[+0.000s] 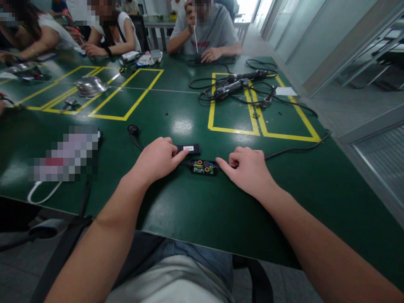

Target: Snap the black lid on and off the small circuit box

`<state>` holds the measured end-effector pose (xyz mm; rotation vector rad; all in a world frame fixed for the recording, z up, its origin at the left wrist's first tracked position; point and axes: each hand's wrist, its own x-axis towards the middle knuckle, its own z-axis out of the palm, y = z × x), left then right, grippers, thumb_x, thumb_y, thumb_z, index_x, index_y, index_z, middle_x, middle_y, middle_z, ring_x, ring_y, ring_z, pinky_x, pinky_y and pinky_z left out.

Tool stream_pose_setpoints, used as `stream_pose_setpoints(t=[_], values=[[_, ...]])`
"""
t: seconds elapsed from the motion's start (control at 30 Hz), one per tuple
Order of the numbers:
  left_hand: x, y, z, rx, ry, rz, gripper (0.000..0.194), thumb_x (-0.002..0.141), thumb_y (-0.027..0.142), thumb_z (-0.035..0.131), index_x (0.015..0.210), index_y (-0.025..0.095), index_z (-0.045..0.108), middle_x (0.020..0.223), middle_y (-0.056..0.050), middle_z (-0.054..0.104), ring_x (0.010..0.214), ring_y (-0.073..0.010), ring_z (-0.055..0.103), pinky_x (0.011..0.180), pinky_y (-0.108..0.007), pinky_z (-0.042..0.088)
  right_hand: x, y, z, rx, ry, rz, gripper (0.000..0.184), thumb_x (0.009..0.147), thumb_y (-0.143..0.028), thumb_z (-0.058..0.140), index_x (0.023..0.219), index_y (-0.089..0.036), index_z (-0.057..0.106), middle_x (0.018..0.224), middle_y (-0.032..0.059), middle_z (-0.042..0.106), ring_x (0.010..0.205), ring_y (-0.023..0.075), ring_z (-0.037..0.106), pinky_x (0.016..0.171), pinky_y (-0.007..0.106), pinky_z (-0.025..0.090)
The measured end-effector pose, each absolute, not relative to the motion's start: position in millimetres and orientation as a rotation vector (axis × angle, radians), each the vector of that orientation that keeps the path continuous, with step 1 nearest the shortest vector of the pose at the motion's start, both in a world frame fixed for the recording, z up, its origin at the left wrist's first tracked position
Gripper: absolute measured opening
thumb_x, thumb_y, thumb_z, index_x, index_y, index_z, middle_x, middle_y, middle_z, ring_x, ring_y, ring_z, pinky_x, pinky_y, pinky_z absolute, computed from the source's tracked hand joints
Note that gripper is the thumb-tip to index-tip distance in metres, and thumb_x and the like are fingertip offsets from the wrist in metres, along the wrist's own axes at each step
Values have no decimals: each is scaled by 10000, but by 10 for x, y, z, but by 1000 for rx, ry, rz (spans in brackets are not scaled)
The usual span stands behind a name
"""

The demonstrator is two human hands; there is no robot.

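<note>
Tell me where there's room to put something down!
The green table is bare between the forearms, nearer than the circuit box, and nearly bare between the yellow tape boxes, left of the corded tools. Crowded: those tools, and between left hand and right hand.

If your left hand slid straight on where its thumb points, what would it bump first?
Probably the ribbed black piece with the white label; the left thumb already overlaps it in view, contact unclear.

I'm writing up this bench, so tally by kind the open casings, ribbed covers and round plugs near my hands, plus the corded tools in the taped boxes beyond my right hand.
Open casing: 1
Ribbed cover: 1
Round plug: 1
Corded tools: 2
Total: 5
</note>
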<state>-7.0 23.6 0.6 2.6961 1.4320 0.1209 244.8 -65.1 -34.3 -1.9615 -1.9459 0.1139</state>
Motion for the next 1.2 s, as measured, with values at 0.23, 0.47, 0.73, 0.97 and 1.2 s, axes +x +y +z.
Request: stream_pose_setpoints(t=[0.23, 0.47, 0.73, 0.97, 1.2], values=[[-38, 224, -49, 2733, 1524, -63, 610, 1088, 603, 499, 735, 190, 775, 907, -141, 686, 906, -326, 657, 751, -432, 511, 2437, -626, -323, -2070, -1932, 165, 582, 987, -530, 670, 527, -213, 504, 705, 40, 585, 748, 210, 505, 770, 393, 287], [-54, 207, -112, 2677, 1446, 403, 490, 972, 437, 793, 1357, 152, 691, 1328, -166, 732, 1213, -355, 658, 1047, -482, 552, 2429, -624, -329, -2076, -1930, 148, 580, 994, -531, 641, 530, -210, 504, 706, 50, 598, 749, 211, 521, 760, 386, 288], [-18, 183, -108, 2562, 1065, 618, 344, 1023, 269, 708, 1360, 208, 743, 1298, -100, 789, 1221, -301, 682, 1104, -488, 540, 2420, -638, -336, -2078, -1957, 143, 527, 1022, -476, 581, 571, -210, 527, 744, 58, 609, 800, 230, 530, 778, 391, 281], [-12, 88, -46, 2413, 751, 489, 326, 970, 280, 769, 1293, 265, 809, 1264, -80, 775, 1177, -267, 714, 1099, -449, 555, 2417, -646, -334, -2087, -2027, 113, 497, 1069, -401, 467, 621, -209, 569, 798, 79, 628, 817, 235, 516, 794, 400, 301], [10, 84, -57, 2385, 777, 429, 332, 981, 264, 755, 1310, 266, 802, 1285, -90, 767, 1193, -271, 704, 1096, -459, 555, 2412, -651, -352, -2063, -2028, 111, 513, 1072, -420, 476, 617, -208, 578, 789, 79, 626, 812, 236, 512, 793, 408, 307]])
